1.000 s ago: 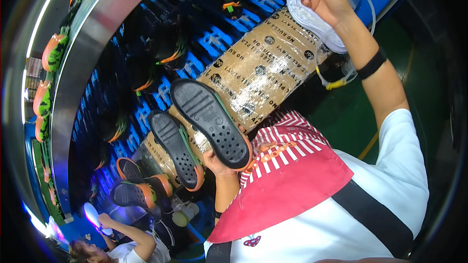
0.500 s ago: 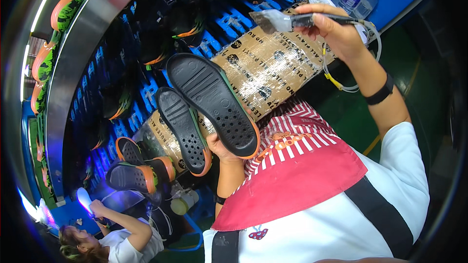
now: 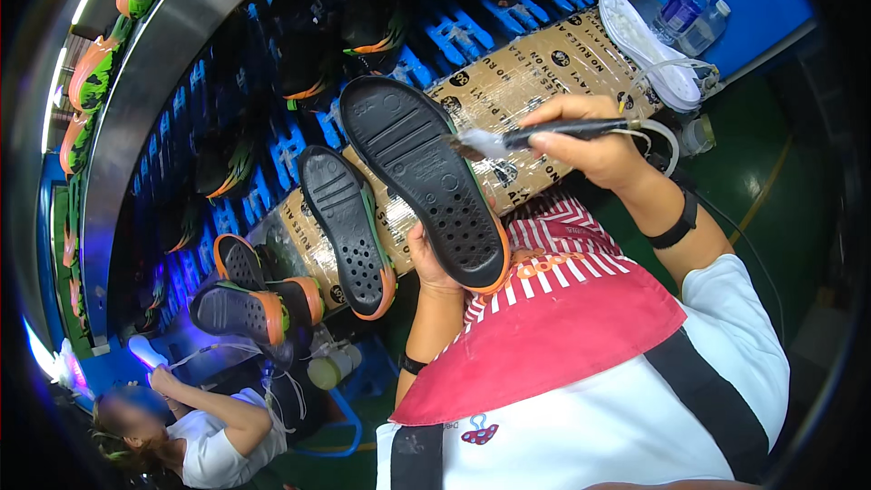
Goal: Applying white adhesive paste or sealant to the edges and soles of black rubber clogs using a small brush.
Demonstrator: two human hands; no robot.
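Note:
My left hand (image 3: 435,261) grips a black shoe sole (image 3: 399,141) near its orange-rimmed heel, its inner face turned up with grooves and round holes. Between the fingers of my right hand (image 3: 588,143) is the black handle of a brush (image 3: 535,134). Its pale, smeared head lies over the right edge of the sole near mid-length; whether the bristles touch it I cannot tell. Behind the brush handle, a thin tube runs off. Left of the held piece, a second black sole (image 3: 337,218) with an orange heel lies on the cardboard-covered ledge (image 3: 494,82).
More soles (image 3: 238,313) are grouped at the ledge's left end. Beyond runs a conveyor with blue slats (image 3: 458,36) carrying dark shoe parts. A long white object (image 3: 640,36) and two plastic bottles (image 3: 685,4) stand at the right. A co-worker (image 3: 213,436) sits lower left.
My right hand has brought the brush down from near the bottles to the sole. The held sole has shifted slightly right in my left hand.

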